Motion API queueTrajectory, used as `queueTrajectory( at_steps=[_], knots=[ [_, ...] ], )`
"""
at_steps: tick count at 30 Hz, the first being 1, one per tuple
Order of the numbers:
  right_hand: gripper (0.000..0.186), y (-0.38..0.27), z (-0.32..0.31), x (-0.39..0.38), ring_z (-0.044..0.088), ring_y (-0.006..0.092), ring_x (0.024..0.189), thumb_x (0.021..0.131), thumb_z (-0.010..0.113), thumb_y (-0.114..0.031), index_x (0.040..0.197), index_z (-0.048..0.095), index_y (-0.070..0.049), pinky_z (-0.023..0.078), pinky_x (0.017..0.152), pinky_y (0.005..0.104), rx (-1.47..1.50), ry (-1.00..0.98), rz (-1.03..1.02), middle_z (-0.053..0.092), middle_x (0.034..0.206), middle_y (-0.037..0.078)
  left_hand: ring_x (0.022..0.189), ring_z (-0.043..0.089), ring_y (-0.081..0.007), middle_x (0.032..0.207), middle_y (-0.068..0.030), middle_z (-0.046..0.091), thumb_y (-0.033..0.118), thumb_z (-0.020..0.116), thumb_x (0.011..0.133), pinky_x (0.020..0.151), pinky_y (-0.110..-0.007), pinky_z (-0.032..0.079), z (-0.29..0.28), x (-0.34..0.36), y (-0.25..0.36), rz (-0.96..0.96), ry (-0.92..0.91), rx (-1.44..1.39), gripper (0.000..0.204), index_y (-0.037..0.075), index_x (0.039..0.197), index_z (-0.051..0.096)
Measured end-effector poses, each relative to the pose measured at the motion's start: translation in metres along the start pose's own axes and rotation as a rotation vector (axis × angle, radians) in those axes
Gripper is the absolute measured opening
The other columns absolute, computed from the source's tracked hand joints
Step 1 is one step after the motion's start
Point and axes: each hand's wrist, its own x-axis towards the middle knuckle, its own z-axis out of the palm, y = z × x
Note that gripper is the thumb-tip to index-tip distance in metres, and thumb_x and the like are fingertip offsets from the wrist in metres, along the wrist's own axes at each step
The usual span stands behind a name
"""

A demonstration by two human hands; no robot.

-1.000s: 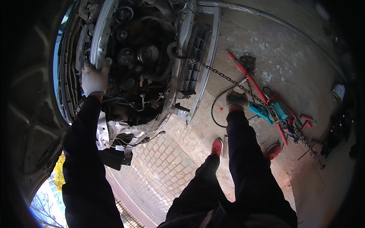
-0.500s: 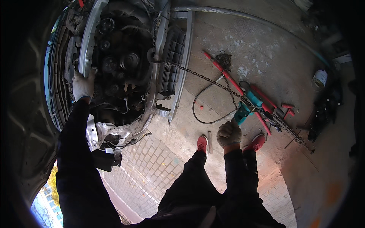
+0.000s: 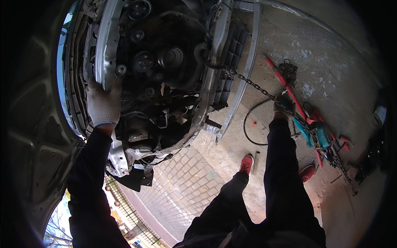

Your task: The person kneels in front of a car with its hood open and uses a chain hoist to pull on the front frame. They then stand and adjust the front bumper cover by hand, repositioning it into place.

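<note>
- The left hand [image 3: 103, 103], in a pale knit glove, is clenched on the silver crossmember [image 3: 108, 45] at the front of the car's open engine bay — fingers wrapped over its lower end, arm stretched out as if bracing.
- The right hand [image 3: 281, 108] reaches out toward the steel chain [image 3: 256, 87] near the point where it crosses the red bar [image 3: 285, 84] on the ground. Only the back of a dark glove shows, so I cannot tell whether it grips the chain or merely hovers at it.
- The chain runs taut-looking from a hook point at the radiator support [image 3: 217, 49] of the car, slanting across the concrete floor [image 3: 331, 62] to the cluster of red and teal pulling tools [image 3: 314, 132] — it looks already hooked on at the car end.
- The front of the car is well stripped: pulleys [image 3: 171, 58] and belts are bare, the black grille panel [image 3: 231, 62] hangs off the side, and loose wiring and torn liner [image 3: 132, 173] dangle at the lower edge.
- Judging by this, the rigging seems mostly in place — chain attached, tools laid out — while the pull or straightening itself looks not yet finished; the frame rail still sits bent outward.
- The person's red shoes [image 3: 247, 163] stand on the concrete beside a black hose loop [image 3: 248, 128], just beside the tools.
</note>
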Motion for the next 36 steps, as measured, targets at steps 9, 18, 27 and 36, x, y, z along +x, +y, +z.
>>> queueTrajectory(
  at_steps=[9, 18, 27, 36],
  knots=[
    [0.039, 0.019, 0.019, -0.049, 0.063, 0.0275, 0.071, 0.096, 0.058, -0.044, 0.07, 0.056, -0.014, 0.056, 0.082, 0.0548, -0.08, 0.503, -0.151, 0.061, 0.066, 0.003, 0.104, 0.068, -0.0502, 0.114, -0.0346, 0.065, 0.059, 0.071, 0.09, 0.087, -0.057, 0.057, 0.002, 0.0, -0.008, 0.056, 0.029, -0.006, 0.081, -0.009, 0.129, 0.055],
    [0.042, 0.02, 0.078, -0.133, 0.055, 0.0249, 0.059, 0.101, 0.055, -0.041, 0.067, 0.049, -0.016, 0.055, 0.075, 0.053, -0.024, 0.594, 0.138, 0.048, 0.057, -0.001, 0.114, 0.066, -0.049, 0.124, -0.0353, 0.063, 0.065, 0.068, 0.088, 0.096, -0.056, 0.055, -0.008, -0.005, 0.0, 0.009, 0.009, 0.026, 0.09, -0.01, 0.135, 0.052],
    [0.05, -0.132, 0.154, -0.315, 0.038, 0.0084, 0.046, 0.108, 0.054, -0.042, 0.065, 0.042, -0.021, 0.036, 0.042, 0.0246, 0.084, 0.357, 0.618, 0.034, 0.054, -0.008, 0.115, 0.066, -0.0507, 0.125, -0.0361, 0.064, 0.069, 0.068, 0.086, 0.097, -0.056, 0.055, -0.013, -0.009, -0.003, -0.02, -0.034, 0.015, 0.091, -0.009, 0.131, 0.054],
    [0.046, -0.095, 0.095, -0.288, 0.039, 0.0104, 0.049, 0.106, 0.058, -0.045, 0.068, 0.051, -0.019, 0.04, 0.051, 0.0286, -0.149, 0.442, 0.521, 0.037, 0.056, -0.007, 0.111, 0.068, -0.0489, 0.12, -0.0345, 0.067, 0.068, 0.066, 0.089, 0.093, -0.055, 0.056, 0.003, -0.002, -0.008, 0.065, 0.068, 0.038, 0.088, -0.009, 0.131, 0.058]
  ],
)
